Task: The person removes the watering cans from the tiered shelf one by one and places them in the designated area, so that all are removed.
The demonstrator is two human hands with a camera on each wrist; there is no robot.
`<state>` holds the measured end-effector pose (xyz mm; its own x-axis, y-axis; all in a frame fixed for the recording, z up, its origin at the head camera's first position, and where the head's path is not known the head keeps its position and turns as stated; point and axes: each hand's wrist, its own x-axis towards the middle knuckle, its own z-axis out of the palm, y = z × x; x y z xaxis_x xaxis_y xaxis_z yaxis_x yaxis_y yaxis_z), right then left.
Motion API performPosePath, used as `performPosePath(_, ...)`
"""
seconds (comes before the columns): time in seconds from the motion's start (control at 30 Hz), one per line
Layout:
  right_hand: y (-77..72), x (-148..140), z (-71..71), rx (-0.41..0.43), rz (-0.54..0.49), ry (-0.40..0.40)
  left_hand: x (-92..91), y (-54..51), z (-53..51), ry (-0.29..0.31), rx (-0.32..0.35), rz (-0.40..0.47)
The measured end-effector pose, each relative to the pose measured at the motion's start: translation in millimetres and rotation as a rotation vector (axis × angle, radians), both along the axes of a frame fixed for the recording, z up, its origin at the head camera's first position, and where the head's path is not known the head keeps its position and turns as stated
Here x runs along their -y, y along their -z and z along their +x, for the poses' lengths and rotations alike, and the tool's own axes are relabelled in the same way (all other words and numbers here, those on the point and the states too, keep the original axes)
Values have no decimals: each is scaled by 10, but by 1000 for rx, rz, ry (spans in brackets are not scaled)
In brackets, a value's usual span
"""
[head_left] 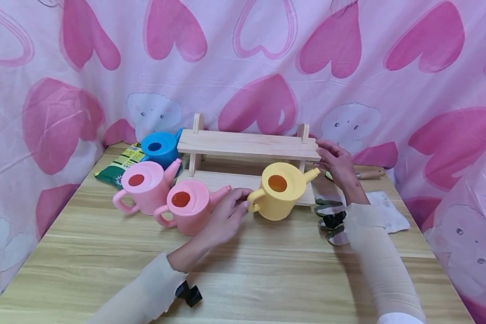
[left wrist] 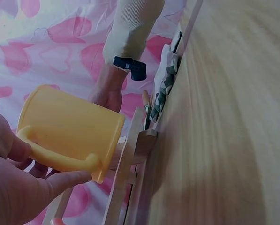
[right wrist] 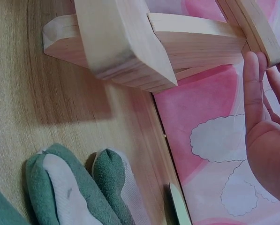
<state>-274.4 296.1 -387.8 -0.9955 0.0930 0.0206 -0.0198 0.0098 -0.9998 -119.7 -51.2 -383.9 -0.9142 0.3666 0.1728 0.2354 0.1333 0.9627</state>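
Observation:
My left hand (head_left: pixel 227 216) grips the handle of a yellow watering can (head_left: pixel 282 198), which is upright with its spout toward the right. The can is at the front right of a two-tier wooden plant stand (head_left: pixel 247 144); whether its base touches the lower board (head_left: pixel 216 180) cannot be told. My right hand (head_left: pixel 340 166) pinches the right end of the stand's upper board, as the right wrist view shows with its fingers (right wrist: pixel 253 89) at the board's end. Two pink watering cans (head_left: pixel 188 211) stand left of my left hand, one partly behind the other.
A blue watering can (head_left: pixel 162 148) stands at the back left beside a green and yellow bag (head_left: pixel 119 168). Green and white gloves (right wrist: pixel 69 187) lie right of the stand, near a wooden-handled tool (head_left: pixel 370 174). A heart-patterned curtain (head_left: pixel 255 103) hangs behind the table.

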Motion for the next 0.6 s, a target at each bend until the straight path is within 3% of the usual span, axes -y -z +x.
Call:
performPosePath(0.13, 13, 2, -5, -20, -42, -17, 125, 29, 86, -7, 47, -37)
performPosePath(0.33, 10, -6, -5, -11, -24, -11, 298, 73, 196, -12, 94, -66)
performPosePath(0.6, 3, 3, 6, -1, -5, -4, 438, 148, 345, -13, 87, -80)
